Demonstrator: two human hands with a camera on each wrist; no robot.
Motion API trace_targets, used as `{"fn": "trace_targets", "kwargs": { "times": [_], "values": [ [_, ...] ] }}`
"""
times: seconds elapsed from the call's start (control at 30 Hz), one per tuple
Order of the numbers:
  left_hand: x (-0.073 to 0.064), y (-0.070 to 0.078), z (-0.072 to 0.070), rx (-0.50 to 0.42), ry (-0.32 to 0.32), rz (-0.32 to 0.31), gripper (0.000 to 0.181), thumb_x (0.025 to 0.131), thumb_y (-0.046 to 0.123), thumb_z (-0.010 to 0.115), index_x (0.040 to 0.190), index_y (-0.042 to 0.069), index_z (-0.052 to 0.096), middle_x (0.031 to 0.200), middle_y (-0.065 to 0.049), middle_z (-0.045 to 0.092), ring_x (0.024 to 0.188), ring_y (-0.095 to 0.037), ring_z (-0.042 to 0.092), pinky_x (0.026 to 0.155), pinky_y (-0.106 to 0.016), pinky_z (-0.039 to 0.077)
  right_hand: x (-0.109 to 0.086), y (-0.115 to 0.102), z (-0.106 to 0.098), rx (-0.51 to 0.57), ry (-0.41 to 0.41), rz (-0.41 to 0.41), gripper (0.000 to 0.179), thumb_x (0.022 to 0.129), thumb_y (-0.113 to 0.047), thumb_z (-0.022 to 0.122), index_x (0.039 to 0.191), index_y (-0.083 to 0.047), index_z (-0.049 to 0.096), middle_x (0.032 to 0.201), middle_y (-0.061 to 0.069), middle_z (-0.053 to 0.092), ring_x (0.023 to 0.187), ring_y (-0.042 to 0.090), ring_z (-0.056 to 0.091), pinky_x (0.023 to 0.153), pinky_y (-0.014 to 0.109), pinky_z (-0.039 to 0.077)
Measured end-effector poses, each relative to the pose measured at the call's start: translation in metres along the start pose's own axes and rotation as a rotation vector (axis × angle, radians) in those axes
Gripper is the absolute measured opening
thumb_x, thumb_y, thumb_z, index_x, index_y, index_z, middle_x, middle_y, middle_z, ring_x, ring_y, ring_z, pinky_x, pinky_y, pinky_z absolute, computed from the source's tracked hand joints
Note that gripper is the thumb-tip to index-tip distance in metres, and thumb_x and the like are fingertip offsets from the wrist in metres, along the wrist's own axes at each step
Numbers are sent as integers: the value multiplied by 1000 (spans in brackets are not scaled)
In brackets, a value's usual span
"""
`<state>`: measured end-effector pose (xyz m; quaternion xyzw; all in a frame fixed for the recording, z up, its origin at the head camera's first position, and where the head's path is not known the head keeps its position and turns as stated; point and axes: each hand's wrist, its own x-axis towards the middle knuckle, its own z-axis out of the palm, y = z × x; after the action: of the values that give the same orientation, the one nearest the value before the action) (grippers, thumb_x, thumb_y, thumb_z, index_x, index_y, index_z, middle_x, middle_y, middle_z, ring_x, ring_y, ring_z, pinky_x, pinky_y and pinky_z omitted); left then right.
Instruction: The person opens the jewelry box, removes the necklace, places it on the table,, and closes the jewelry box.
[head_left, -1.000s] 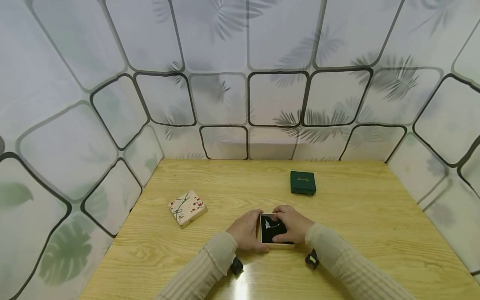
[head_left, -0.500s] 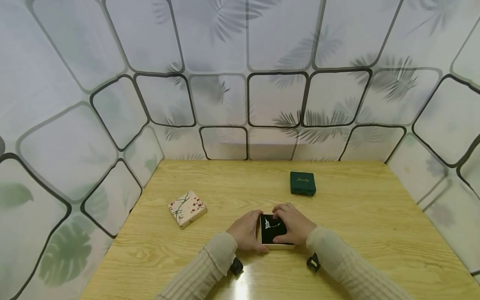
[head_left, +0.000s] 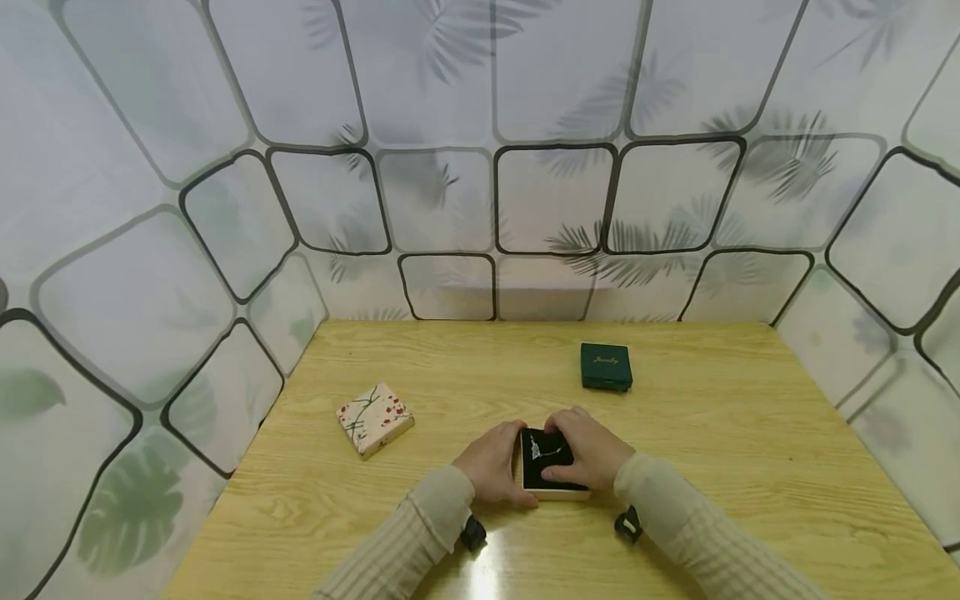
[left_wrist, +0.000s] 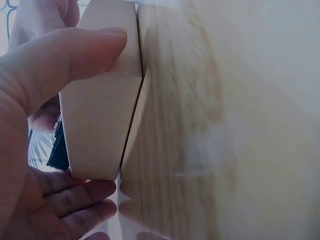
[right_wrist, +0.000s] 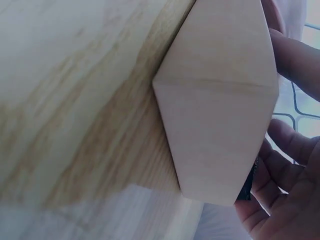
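A small cream open box [head_left: 555, 494] rests on the table, with a black pad [head_left: 536, 475] inside. On the pad lies a silver chain necklace [head_left: 536, 451] with a pendant. My left hand [head_left: 491, 467] grips the box from its left side, thumb at the near wall [left_wrist: 100, 125] and fingers round the far corner. From the right, my right hand [head_left: 588, 450] reaches over the box, its curled fingers and thumb on the pad, covering its right part. In the left wrist view, an edge of the black pad [left_wrist: 59, 150] stands above the far rim.
A cream lid-like square box [head_left: 375, 418] with red flowers and green branches lies to the left. Farther back on the right sits a dark green jewelry box [head_left: 606, 367]. The wooden table [head_left: 450, 358] meets a patterned curtain [head_left: 555, 200] behind.
My right hand has shifted very slightly, its thumb a little leftward over the pad and its wrist a little to the right. My left hand and the box stay put.
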<state>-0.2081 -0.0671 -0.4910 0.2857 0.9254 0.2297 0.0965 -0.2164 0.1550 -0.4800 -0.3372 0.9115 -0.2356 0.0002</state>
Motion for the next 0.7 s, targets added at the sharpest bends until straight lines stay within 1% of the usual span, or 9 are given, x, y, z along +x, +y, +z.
{"fn": "trace_targets", "kwargs": {
  "times": [0.1, 0.2, 0.37, 0.47, 0.6, 0.7],
  "values": [
    [0, 0, 0, 1, -10, -2, 109, 63, 54, 85, 145, 5, 32, 138, -7, 46, 125, -19, 46, 103, -33, 40, 0, -1, 0, 10, -8, 21, 61, 82, -47, 73, 126, -9, 53, 114, 0, 54, 106, 17, 47, 91, 41, 46],
    [0, 0, 0, 2, -9, -4, 109, 63, 55, 85, 145, 6, 32, 138, -7, 46, 125, -18, 46, 103, -33, 41, 1, -2, 0, 13, -21, 44, 60, 85, -50, 69, 128, -10, 56, 117, 1, 54, 108, 18, 46, 92, 43, 45],
    [0, 0, 1, 14, -11, 8, 109, 63, 55, 85, 144, 4, 33, 136, -7, 47, 123, -18, 47, 102, -32, 41, 3, 0, -2, 35, -28, 68, 50, 88, -48, 66, 121, -10, 61, 113, 0, 56, 102, 17, 48, 88, 42, 47],
    [0, 0, 0, 20, -13, 16, 109, 63, 54, 85, 144, 3, 33, 136, -9, 47, 124, -20, 46, 103, -33, 40, 3, 3, -4, 41, -28, 70, 48, 92, -48, 61, 119, -9, 63, 111, 1, 58, 100, 18, 50, 86, 42, 47],
    [0, 0, 0, 24, -19, 11, 110, 63, 54, 85, 145, 4, 31, 139, -9, 45, 126, -21, 45, 104, -33, 39, 5, 8, -7, 69, -26, 56, 38, 98, -44, 53, 115, -13, 66, 108, -1, 59, 98, 19, 51, 85, 43, 47],
    [0, -1, 0, 22, -28, 4, 110, 64, 55, 84, 146, 4, 30, 139, -8, 45, 127, -20, 44, 105, -33, 39, 6, 11, -8, 77, -22, 40, 28, 99, -38, 52, 111, -18, 67, 103, -6, 60, 96, 16, 53, 84, 41, 46]
  ]
}}
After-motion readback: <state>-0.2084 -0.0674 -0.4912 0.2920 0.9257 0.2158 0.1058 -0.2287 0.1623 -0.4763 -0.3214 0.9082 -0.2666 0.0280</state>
